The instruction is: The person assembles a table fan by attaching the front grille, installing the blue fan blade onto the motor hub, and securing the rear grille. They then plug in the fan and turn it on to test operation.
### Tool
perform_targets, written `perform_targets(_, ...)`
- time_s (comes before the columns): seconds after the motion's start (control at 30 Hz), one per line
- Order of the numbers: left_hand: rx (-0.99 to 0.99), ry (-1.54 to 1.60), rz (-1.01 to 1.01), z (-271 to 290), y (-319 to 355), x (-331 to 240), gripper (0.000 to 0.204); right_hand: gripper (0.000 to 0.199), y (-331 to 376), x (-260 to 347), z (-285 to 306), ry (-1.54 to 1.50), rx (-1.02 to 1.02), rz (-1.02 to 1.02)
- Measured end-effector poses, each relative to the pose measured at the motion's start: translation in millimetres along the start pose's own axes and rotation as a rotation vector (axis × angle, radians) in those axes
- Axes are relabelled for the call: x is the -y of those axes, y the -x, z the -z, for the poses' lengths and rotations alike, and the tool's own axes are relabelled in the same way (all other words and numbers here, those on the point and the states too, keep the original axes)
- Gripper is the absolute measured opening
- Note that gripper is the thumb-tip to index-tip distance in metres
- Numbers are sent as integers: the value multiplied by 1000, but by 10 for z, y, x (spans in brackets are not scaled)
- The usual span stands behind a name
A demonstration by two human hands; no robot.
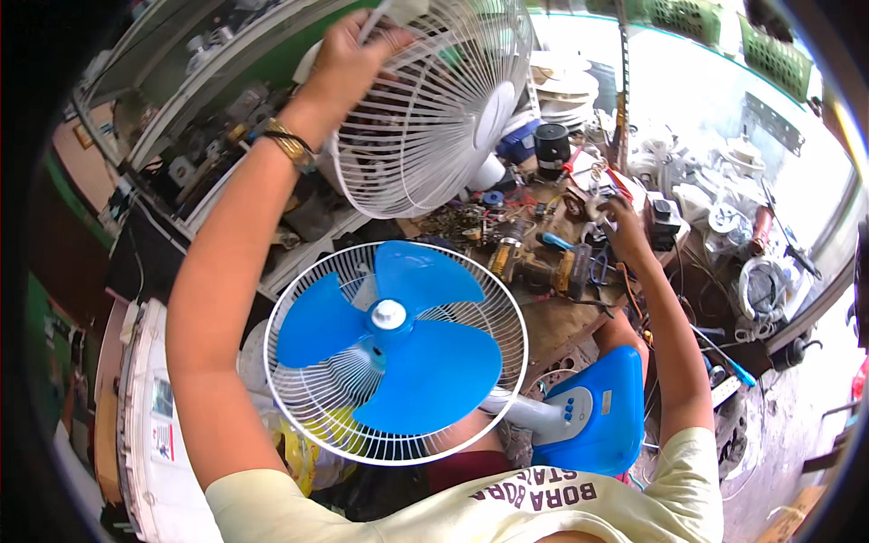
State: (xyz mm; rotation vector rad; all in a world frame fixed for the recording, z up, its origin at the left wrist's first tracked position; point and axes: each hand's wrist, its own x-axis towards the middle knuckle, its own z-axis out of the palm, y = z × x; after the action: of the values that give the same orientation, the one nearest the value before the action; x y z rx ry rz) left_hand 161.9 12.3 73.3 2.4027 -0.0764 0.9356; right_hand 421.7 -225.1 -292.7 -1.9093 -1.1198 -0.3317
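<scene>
My left hand is raised at the upper left, its fingers closed round the rim of a white wire fan guard. The guard is held tilted above the bench, apart from the fan. In front of my body the fan lies with its blue blades facing up, a white cap at their centre. A white rear guard surrounds the blades. To the right is the fan's blue base with buttons. My right hand reaches over the bench clutter, fingers curled at a small pale item I cannot make out.
A yellow-and-black power drill and several tools lie on the wooden workbench. Beyond are a black cylinder and stacked white parts. More white parts crowd the right. A white tub-like appliance stands at left.
</scene>
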Motion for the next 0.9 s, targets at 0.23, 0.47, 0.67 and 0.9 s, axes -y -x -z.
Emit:
perform_targets(0.23,-170,195,117,1384,237,-1016,15,68,-767,782,-291,-1259,38,-510)
perform_targets(0.47,-24,535,486,1680,572,-723,25,77,-800,1134,-62,-1637,159,-606)
perform_targets(0.67,273,762,653,1603,851,-184,37,71,171,1568,-51,-1613,147,-744)
perform_targets(0.9,-211,838,740,931,1668,-5,40,68,853,1558,-51,-1839,108,-863)
